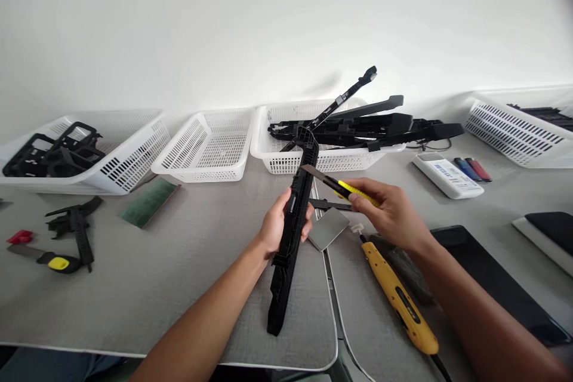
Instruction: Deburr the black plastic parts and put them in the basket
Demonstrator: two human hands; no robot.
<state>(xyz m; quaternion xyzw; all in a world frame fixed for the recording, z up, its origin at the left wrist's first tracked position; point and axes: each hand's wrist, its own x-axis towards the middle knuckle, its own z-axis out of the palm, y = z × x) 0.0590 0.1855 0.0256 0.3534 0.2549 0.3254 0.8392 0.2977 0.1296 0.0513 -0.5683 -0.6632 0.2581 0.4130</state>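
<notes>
My left hand (pixel 276 224) is wrapped round a long black plastic trim part (pixel 293 233), holding it tilted above the table. The part bends near its upper end, and a thin arm of it reaches up over a white basket. In my right hand (pixel 391 209) is a yellow and black utility knife (pixel 340 187), its blade out and pointing left. The blade tip lies at the edge of the trim part, just above my left hand; whether it touches I cannot tell. Beneath my hands are a grey flat plate (pixel 329 229) and a yellow corded power tool (pixel 398 295).
Behind stands a white basket (pixel 286 165) heaped with black parts, beside another white basket (pixel 201 174). A third basket (pixel 116 167) holds black frames. At left lie a green sheet (pixel 150 202) and a second knife (pixel 58 262). A black tablet-like slab (pixel 496 280) lies at right.
</notes>
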